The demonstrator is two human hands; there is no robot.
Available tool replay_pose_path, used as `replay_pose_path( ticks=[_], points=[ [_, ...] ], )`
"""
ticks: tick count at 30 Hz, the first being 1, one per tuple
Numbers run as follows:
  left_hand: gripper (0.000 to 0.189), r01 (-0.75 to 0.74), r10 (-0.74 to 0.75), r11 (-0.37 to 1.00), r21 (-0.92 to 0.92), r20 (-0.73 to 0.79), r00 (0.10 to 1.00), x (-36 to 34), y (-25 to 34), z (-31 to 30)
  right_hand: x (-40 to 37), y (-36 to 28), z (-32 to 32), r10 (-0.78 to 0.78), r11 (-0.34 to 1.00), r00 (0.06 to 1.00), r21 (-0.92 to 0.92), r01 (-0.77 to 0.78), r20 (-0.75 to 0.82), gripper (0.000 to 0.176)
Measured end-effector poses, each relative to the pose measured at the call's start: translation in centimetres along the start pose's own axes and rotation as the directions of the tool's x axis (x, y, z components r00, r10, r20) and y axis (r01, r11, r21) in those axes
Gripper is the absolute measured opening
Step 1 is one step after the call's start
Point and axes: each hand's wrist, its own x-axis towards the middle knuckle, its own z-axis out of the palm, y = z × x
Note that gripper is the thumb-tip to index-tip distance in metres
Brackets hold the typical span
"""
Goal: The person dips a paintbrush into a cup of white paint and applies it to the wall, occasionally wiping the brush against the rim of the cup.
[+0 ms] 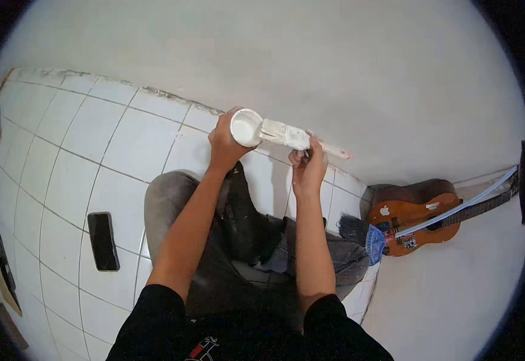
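Two hands full: my left hand curled round cup, my right hand pinching brush by handle, bristles at cup's rim. Cup probably light, slippery if wet; best clasped round side. Brush likely stiff-handled, soft-tipped.

Plain pale wall above white floor tiles in a grid of darkish grout lines, with dirty marks along the join. Brown guitar near the right-hand corner, beside another pale wall. Soft light, faint shadows.
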Motion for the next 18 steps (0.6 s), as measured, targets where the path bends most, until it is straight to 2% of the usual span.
replay_pose_path(
  ticks=[2, 3, 4, 6, 8, 11, 12, 14, 16, 18],
  points=[
    [0.077, -0.015, 0.014, 1.000, 0.012, 0.016, 1.000, -0.2, -0.4, 0.0, -0.7, 0.0, -1.3, 0.149, 0.902, 0.987, 0.417, -0.114, -0.052, 0.024],
    [0.079, 0.045, -0.045, 0.999, 0.012, 0.026, 0.999, -0.3, -0.3, -0.1, -1.0, 0.1, -2.2, 0.129, 0.866, 0.991, 0.481, -0.132, 0.041, 0.026],
    [0.080, 0.104, -0.105, 0.994, 0.015, 0.035, 0.994, -0.3, -0.3, -0.2, -1.2, 0.2, -3.0, 0.123, 0.868, 0.992, 0.481, -0.126, 0.037, 0.026],
    [0.082, 0.154, -0.155, 0.988, 0.011, 0.093, 0.984, -0.2, -0.8, -0.2, -1.8, 0.1, -3.7, 0.083, 0.924, 0.995, 0.378, -0.054, -0.061, 0.026],
    [0.082, 0.197, -0.188, 0.974, -0.108, 0.089, 0.978, -0.4, -1.5, 0.0, -2.2, -0.1, -4.1, 0.045, 0.949, 0.998, 0.314, -0.031, -0.038, 0.026],
    [0.084, 0.223, -0.216, 0.970, -0.096, 0.079, 0.973, -0.6, -2.2, 0.1, -2.1, -0.3, -3.6, -0.174, 0.985, 0.983, 0.002, 0.174, 0.057, 0.026],
    [0.084, 0.217, -0.209, 0.971, -0.098, 0.083, 0.974, -0.6, -2.3, 0.0, -1.9, -0.6, -3.1, -0.180, 0.984, 0.982, 0.006, 0.180, 0.053, 0.026],
    [0.085, 0.240, -0.235, 0.970, -0.046, 0.085, 0.968, -0.6, -2.5, -0.2, -1.5, -1.3, -1.9, -0.344, 0.912, 0.935, -0.208, 0.355, 0.086, 0.028],
    [0.083, 0.256, -0.250, 0.963, -0.085, 0.068, 0.966, -0.5, -2.5, 0.1, -1.3, -2.8, -0.4, -0.368, 0.893, 0.926, -0.245, 0.378, 0.088, 0.030],
    [0.080, 0.281, -0.277, 0.956, -0.081, 0.064, 0.959, -0.5, -2.6, 0.2, -0.6, -3.8, 0.9, -0.502, 0.816, 0.864, -0.306, 0.491, 0.047, 0.029]
  ],
)
